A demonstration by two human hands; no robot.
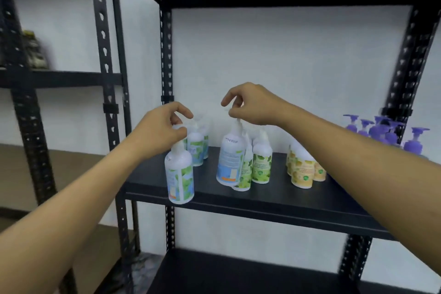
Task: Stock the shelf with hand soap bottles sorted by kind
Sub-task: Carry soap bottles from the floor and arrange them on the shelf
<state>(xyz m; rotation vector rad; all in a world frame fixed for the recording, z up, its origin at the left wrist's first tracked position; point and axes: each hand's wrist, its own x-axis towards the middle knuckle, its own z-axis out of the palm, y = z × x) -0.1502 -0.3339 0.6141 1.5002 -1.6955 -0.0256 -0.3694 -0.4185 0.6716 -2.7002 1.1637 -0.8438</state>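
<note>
With my left hand (164, 126) pinching one blue-label bottle (180, 174) by its pump at the shelf (286, 198) edge and my right hand (253, 105) seemingly pinching another (230, 160), I'd seat both upright behind their blue-label row (196, 148).
</note>
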